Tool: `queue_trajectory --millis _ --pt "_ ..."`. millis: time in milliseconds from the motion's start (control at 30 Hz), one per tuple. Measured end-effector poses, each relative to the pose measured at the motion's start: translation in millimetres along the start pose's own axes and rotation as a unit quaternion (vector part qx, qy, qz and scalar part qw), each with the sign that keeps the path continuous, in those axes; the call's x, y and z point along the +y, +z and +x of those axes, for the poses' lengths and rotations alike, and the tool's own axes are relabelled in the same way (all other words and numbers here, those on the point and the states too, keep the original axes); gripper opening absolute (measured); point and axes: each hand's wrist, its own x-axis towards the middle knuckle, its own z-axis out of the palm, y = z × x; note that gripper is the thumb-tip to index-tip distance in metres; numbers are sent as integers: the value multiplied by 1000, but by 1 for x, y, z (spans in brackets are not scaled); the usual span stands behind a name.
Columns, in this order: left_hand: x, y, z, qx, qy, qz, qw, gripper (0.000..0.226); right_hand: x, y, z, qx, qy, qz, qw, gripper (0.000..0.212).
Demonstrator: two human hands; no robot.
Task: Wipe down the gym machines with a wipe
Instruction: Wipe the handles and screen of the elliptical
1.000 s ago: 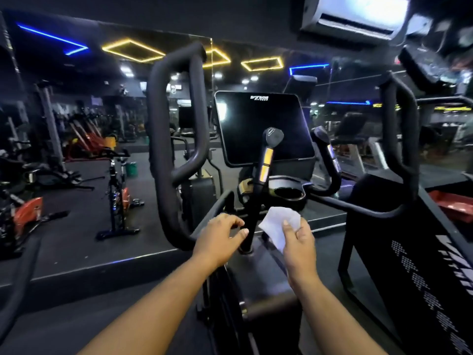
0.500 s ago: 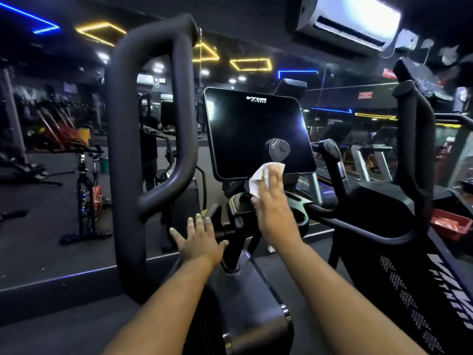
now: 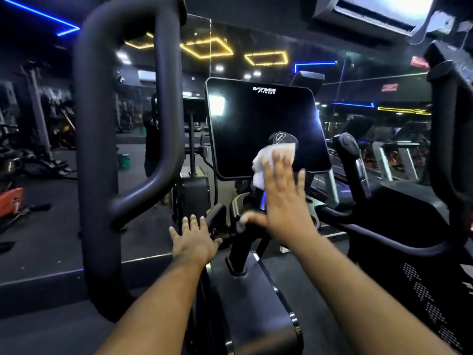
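Observation:
I stand at a black elliptical machine with a dark console screen (image 3: 261, 124) straight ahead. My right hand (image 3: 284, 201) is raised with flat, spread fingers, pressing a white wipe (image 3: 266, 160) against the upright inner handle, whose rounded cap (image 3: 281, 138) shows just above the wipe. My left hand (image 3: 194, 239) rests open, fingers apart, on the short black grip (image 3: 216, 217) below the console. The handle's shaft is hidden behind my right hand.
A thick black looped arm handle (image 3: 102, 149) rises close on the left. A second one (image 3: 450, 149) stands at the right. Another inner handle (image 3: 350, 155) is right of the screen. A wall mirror reflects gym bikes and ceiling lights. An air conditioner (image 3: 371, 11) hangs overhead.
My right hand has carried the wipe up from near the machine's base to the top of the inner handle. My left hand has opened and settled on the short grip. The view has moved closer.

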Motion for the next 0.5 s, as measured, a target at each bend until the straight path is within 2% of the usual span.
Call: queue_trajectory --millis 67,167,333,500 --pt "2 1 2 0 -3 2 1000 85 -5 12 -23 -13 -42 -55 998 130" --pt "3 0 2 2 1 7 1000 86 11 -1 -3 6 -61 -78 995 126" --pt "2 -2 -5 5 17 16 1000 88 26 -33 56 -4 17 -4 1000 124" --pt "2 1 -7 17 29 18 999 87 -13 -9 20 22 93 47 994 127"
